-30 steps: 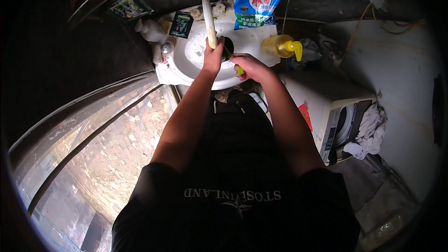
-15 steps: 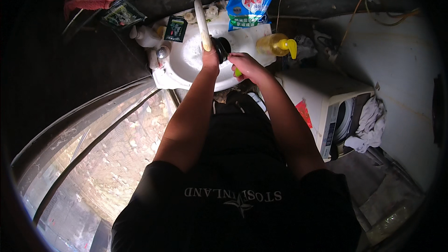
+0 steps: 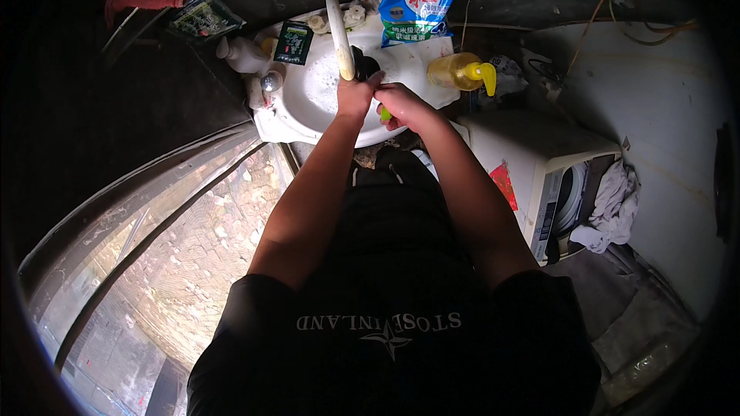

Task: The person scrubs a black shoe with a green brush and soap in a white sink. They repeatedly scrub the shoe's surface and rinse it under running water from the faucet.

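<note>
I stand at a white sink (image 3: 308, 100). My left hand (image 3: 354, 96) is closed around a dark object (image 3: 362, 65) held over the basin, just below a white curved spout (image 3: 338, 35). My right hand (image 3: 407, 104) presses against the left one and grips a small green thing (image 3: 383, 114), of which only the end shows. What the dark object is cannot be made out. Both forearms reach up from the lower edge.
A blue detergent bag (image 3: 416, 0) and a yellow pump bottle (image 3: 462, 73) stand at the sink's back right. A dark green sachet (image 3: 293, 42) lies on its rim. A white washing machine (image 3: 547, 177) with a white cloth (image 3: 613, 208) is to the right. A window rail (image 3: 154, 192) runs along the left.
My two hands have drawn closer together over the basin and now touch. The dark object stays under the spout.
</note>
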Demonstrator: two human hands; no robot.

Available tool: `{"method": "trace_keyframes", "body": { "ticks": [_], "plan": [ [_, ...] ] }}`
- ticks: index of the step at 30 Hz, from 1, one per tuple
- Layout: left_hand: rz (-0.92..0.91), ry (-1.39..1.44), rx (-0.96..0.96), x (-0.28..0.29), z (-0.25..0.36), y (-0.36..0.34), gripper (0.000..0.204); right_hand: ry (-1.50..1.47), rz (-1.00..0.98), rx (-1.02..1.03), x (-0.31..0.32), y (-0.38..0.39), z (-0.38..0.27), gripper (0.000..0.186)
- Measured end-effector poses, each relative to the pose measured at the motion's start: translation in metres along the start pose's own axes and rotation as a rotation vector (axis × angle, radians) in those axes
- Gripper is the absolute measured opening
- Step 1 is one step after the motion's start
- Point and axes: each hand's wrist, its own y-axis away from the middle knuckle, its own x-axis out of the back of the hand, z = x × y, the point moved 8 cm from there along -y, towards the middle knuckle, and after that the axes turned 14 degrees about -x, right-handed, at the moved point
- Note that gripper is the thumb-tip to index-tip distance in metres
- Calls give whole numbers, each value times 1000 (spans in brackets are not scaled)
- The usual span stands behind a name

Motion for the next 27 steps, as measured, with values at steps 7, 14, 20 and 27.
{"method": "trace_keyframes", "body": {
  "ticks": [7,14,20,27],
  "plan": [
    [14,-515,52,17,30,3,49,75,-79,-10,-9,-1,11,30],
    [-27,-459,-83,39,33,9,56,-45,74,-15,33,46,25,44],
    [-109,-410,-67,53,20,23,68,199,386,247,52,32,10,43],
    [-207,-205,-105,69,9,51,72,666,562,244,45,-30,-4,35]
  ]
}}
